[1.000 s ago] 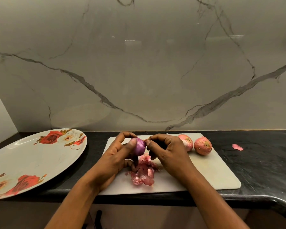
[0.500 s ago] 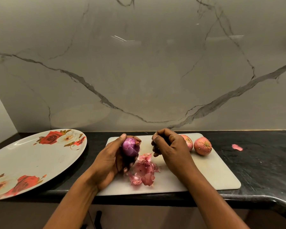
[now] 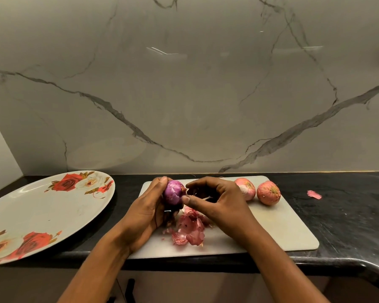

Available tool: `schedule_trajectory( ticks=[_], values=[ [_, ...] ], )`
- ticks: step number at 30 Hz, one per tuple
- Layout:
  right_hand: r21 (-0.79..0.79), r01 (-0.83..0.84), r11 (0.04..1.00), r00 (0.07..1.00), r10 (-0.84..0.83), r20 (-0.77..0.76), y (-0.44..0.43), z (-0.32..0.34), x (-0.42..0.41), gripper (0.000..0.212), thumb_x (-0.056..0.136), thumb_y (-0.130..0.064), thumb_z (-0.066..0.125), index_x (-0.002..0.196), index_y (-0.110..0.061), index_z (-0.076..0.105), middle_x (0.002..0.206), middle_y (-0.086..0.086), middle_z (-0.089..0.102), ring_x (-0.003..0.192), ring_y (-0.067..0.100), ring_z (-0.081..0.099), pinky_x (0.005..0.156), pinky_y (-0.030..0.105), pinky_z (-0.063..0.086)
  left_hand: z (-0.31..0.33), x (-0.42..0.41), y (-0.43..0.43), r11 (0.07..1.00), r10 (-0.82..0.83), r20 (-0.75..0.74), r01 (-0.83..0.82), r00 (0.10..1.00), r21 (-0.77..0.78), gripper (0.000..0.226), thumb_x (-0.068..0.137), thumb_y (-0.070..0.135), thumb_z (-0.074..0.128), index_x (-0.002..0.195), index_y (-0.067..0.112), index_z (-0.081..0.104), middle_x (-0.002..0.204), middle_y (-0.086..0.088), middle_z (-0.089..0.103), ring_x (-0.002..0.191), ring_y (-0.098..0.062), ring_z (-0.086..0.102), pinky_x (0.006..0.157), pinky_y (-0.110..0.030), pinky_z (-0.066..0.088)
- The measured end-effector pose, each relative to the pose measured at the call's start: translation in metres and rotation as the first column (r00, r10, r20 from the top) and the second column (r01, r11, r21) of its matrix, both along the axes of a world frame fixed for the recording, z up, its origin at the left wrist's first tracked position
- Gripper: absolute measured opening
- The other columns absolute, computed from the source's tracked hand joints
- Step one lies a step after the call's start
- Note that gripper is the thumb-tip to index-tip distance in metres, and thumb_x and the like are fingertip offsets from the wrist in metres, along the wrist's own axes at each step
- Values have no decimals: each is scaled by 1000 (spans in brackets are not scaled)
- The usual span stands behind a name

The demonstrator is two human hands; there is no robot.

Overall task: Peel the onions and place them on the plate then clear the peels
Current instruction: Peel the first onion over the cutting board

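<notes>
My left hand grips a purple, mostly peeled onion above the left part of the white cutting board. My right hand is curled around a small dark knife, its thumb and fingertips touching the onion's right end. A heap of pink peels lies on the board just below both hands. Two unpeeled onions rest at the board's far right. The big rose-patterned plate sits to the left with nothing on it.
A stray bit of peel lies on the black countertop right of the board. The marble wall rises directly behind. The counter's front edge curves away at the near right.
My left hand turned the onion and lifted it slightly. My right hand, drawn back half a second ago, has returned to the onion's right end.
</notes>
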State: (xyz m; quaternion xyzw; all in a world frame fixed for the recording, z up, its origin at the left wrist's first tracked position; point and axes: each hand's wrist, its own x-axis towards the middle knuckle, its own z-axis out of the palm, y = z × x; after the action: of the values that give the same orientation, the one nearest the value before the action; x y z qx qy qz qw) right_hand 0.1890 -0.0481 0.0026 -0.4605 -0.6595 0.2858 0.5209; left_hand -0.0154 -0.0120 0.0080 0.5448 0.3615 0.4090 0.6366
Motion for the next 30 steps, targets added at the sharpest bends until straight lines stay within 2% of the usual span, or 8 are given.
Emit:
schedule_trajectory(
  ticks=[2, 4, 7, 10, 14, 18, 26, 30],
  values=[
    [22, -5, 1000, 1000, 5, -12, 2, -1, 0, 20, 89, -24, 85, 109, -25, 82, 99, -10, 80, 95, 11, 77, 86, 35, 65, 2, 1, -2, 1000, 7, 3, -7, 1000, -5, 55, 92, 58, 48, 129, 21, 67, 125, -14, 74, 115, -37, 68, 92, -42, 58],
    [36, -5, 999, 999, 7, -45, 4, -3, 0, 15, 92, -17, 82, 107, -21, 83, 94, -6, 81, 90, 15, 78, 84, 37, 65, 4, 2, -3, 1000, 16, 5, -16, 1000, -1, 51, 91, 58, 48, 122, 24, 70, 121, -16, 75, 104, -31, 68, 80, -35, 58],
    [46, 21, 999, 998, -18, -61, 7, -4, 1, 11, 94, -13, 79, 103, -19, 83, 89, -2, 81, 82, 18, 79, 78, 36, 66, 5, 3, -4, 1000, 7, 3, -7, 1000, 26, 54, 94, 60, 48, 123, 20, 70, 118, -21, 74, 94, -26, 66, 82, -39, 54],
    [28, 18, 999, 994, -14, -113, 7, -5, 1, 9, 95, -10, 78, 102, -13, 82, 88, 1, 81, 80, 16, 79, 72, 26, 62, 6, 1, -4, 997, -30, -34, 32, 999, 68, 55, 89, 63, 73, 127, 24, 65, 119, -18, 73, 90, -23, 67, 73, -35, 57],
    [29, 8, 1000, 993, -5, -117, 7, -6, 1, 8, 97, -9, 74, 103, -8, 81, 87, 1, 80, 80, 15, 79, 72, 24, 61, -1, -5, 1, 993, -90, -47, 93, 995, 72, 53, 76, 31, 92, 123, 34, 67, 126, -22, 69, 113, -49, 64, 102, -55, 58],
    [20, 32, 999, 991, -29, -129, 10, -6, 2, 9, 99, -12, 72, 104, -11, 80, 88, 1, 80, 80, 15, 78, 74, 26, 62, 3, -3, -1, 993, -61, 10, 59, 998, 98, 45, 88, 23, 81, 130, 20, 67, 117, -16, 73, 90, -28, 65, 77, -34, 61],
    [4, 173, 985, 976, -170, -136, 17, -12, 5, 10, 98, -18, 74, 105, -15, 81, 88, -2, 81, 81, 14, 79, 79, 35, 66, 1, -4, 2, 999, -15, 46, 13, 999, 52, 45, 89, 25, 71, 133, 15, 69, 125, -14, 74, 107, -27, 72, 83, -31, 63],
    [10, 243, 970, 962, -240, -128, 18, -13, 8, 11, 98, -17, 74, 105, -16, 82, 87, -4, 80, 80, 10, 78, 78, 33, 67, 1, -6, 4, 1000, -6, 121, 4, 993, 17, 44, 89, 25, 69, 131, 13, 71, 123, -21, 73, 93, -23, 72, 76, -29, 64]
  ],
)
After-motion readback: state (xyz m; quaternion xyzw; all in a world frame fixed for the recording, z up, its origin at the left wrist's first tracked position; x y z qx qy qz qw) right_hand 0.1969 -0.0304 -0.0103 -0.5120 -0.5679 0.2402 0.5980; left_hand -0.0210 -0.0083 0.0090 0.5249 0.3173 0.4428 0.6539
